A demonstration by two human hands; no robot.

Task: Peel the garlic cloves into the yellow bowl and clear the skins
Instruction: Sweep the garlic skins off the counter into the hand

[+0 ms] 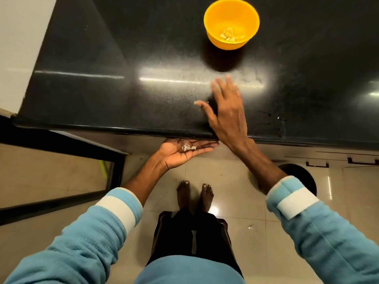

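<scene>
One black polished stone counter fills the upper half of the view, with lamp glare lying on it in bright streaks. A white wall borders it at far left. Below the counter's front edge: beige glossy floor tiles, a dark-framed panel at left, pale cabinet fronts with dark handles at right.

Yellow bowl: upright on the counter, far side, right of centre, well apart from both hands. Peeled garlic cloves lie in a small heap on its bottom.

Right hand: flat on the counter near the front edge, palm down, fingers straight and spread wide, thumb out to the left. Fingertips are motion-blurred. It holds nothing.

Left hand: just under the counter's front lip, palm up, fingers straight and pointing right. A few pale garlic skins rest in the palm. Its fingertips come close to the right wrist.

Other items: a black round object on the floor at right, partly hidden by the right forearm; I cannot tell what it is. One pale scrap lies on the tiles. Bare feet stand in front of a dark stool. Both forearms wear blue sleeves with white bands.
</scene>
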